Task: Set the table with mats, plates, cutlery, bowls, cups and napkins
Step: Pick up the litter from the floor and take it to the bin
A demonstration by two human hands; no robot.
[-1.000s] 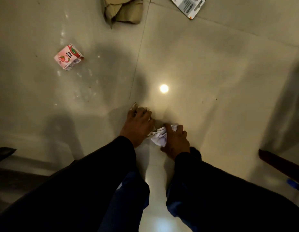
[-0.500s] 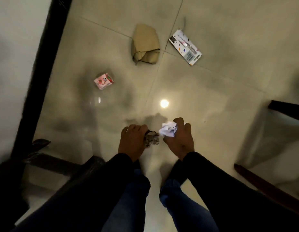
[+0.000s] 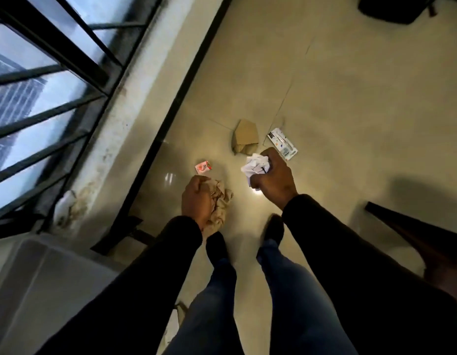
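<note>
- My left hand (image 3: pixel 196 201) is clenched round a crumpled brown paper wad (image 3: pixel 219 201); the paper bulges out to the right of the knuckles, creased and matte.
- My right hand (image 3: pixel 273 175) grasps a crumpled white paper wad (image 3: pixel 255 165), possibly a napkin; faint dark marks show on it, but I cannot read them.
- Both hands are held above the floor (image 3: pixel 350 98), well apart from each other, with black sleeves reaching to the wrists.
- Below the hands I see my legs in blue jeans (image 3: pixel 286 290) and dark footwear.
- On the floor just beyond the left hand lies a small pink-and-white carton (image 3: pixel 203 167), box-shaped, with a red mark on its face; the print is too small to read.
- Beyond the right hand lies a folded brown paper bag (image 3: pixel 245 137), flat and angular.
- Just beside the bag, to its right, lies a white blister card (image 3: pixel 282 143) with a dark header and printed panels; the writing is illegible.
- The floor is glossy beige tile with thin grout lines and a bright reflection near the right hand.
- A black skirting strip (image 3: pixel 186 80) runs diagonally along a stained pale wall, under a window with dark metal bars (image 3: pixel 43 73).
- A pale plastic tub (image 3: pixel 43 290) sits at lower left.
- A dark wooden furniture edge (image 3: pixel 406 226) shows at right.
</note>
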